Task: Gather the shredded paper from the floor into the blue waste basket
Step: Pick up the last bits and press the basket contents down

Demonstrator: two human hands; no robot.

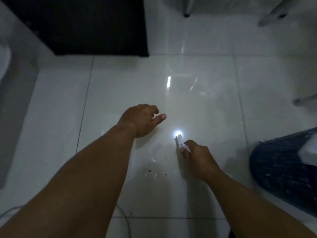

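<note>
My right hand (197, 157) is low over the white tiled floor and pinches a small bunch of white shredded paper (181, 144) at its fingertips. My left hand (140, 120) reaches forward over the floor with the thumb out and the fingers curled under, holding nothing that shows. A few tiny paper scraps (153, 159) and dark crumbs lie on the tile between my forearms. The blue waste basket (281, 170), with a latticed wall and white paper inside, stands at the right edge, just right of my right hand.
A dark cabinet (85, 24) fills the upper left. Metal chair legs (187, 7) stand at the top, and another leg (303, 100) at the right. A white cable (125, 220) runs along the floor at the bottom. A bright lamp reflection sits beside the held paper.
</note>
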